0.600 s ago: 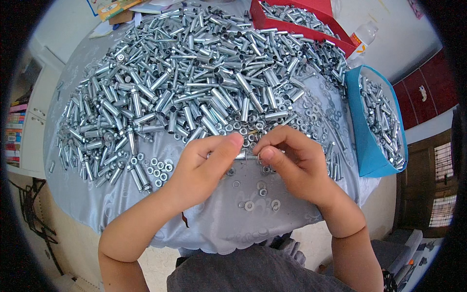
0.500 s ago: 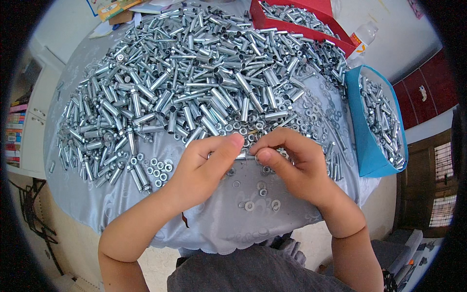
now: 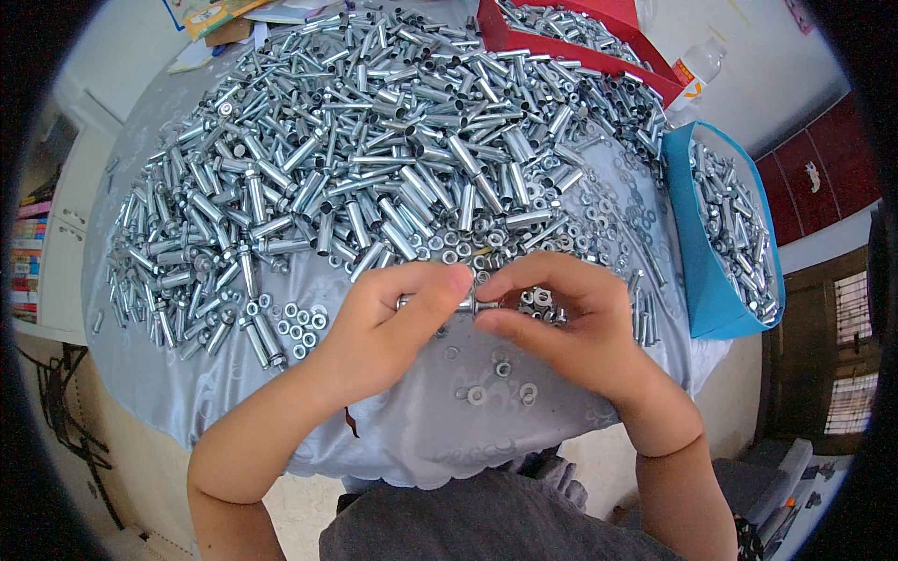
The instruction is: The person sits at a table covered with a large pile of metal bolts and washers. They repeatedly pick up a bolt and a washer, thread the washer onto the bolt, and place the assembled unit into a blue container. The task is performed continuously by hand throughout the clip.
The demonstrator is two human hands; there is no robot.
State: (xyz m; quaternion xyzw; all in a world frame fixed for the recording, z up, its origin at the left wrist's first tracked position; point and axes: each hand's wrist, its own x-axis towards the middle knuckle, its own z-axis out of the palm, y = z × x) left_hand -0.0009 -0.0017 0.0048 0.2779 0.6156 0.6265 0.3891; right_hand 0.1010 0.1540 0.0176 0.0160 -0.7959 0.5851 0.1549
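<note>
A short silver metal sleeve bolt [image 3: 465,303] is pinched between both hands: left hand [image 3: 393,327] gripping one end, right hand [image 3: 561,323] the other. It looks stiff, smooth, light; best held at the ends. Beyond lies a heap of sleeves [image 3: 374,159]; right, a blue box [image 3: 716,290]; farther, a red box [image 3: 580,42].

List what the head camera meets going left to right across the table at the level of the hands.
Loose nuts beside the sleeve pile → left hand → small metal bolt piece pinched between both hands → right hand → short row of bolts → blue bin of finished parts.
</note>
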